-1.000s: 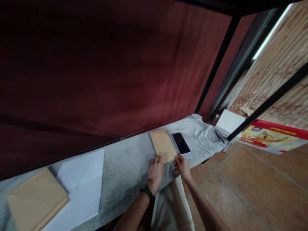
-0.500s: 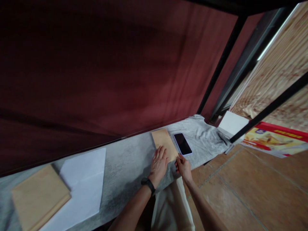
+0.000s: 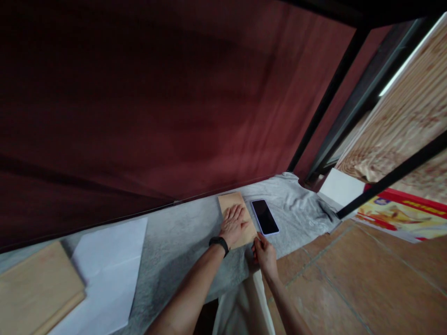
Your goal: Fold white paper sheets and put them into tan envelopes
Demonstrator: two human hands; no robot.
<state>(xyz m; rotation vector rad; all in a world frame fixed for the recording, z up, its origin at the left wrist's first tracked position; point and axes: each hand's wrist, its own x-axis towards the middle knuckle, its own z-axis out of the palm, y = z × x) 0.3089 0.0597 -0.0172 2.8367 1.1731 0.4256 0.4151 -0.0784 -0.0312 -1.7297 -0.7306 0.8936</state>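
A flat piece of brown paper (image 3: 228, 200), perhaps an envelope or paper bag, lies on the grey cloth in front of me. My left hand (image 3: 233, 225) rests flat on it with the fingers spread; a dark band circles that wrist. My right hand (image 3: 264, 253) is closed at the near right corner of the brown paper, thumb and finger pinching there. Just right of the paper, a phone (image 3: 265, 217) with a dark screen and pale purple edge lies face up.
The grey cloth (image 3: 174, 232) covers a narrow bench along a dark red curtain or panel (image 3: 157, 116). At left, a stack of brown paper (image 3: 38, 288) partly covers white sheets (image 3: 108, 274). Black metal bars (image 3: 328, 97), a printed carton (image 3: 405, 214) and tiled floor (image 3: 335, 288) are at right.
My left hand has slid farther up the brown paper, toward its middle. The right hand stays at the corner. The view has shifted slightly.
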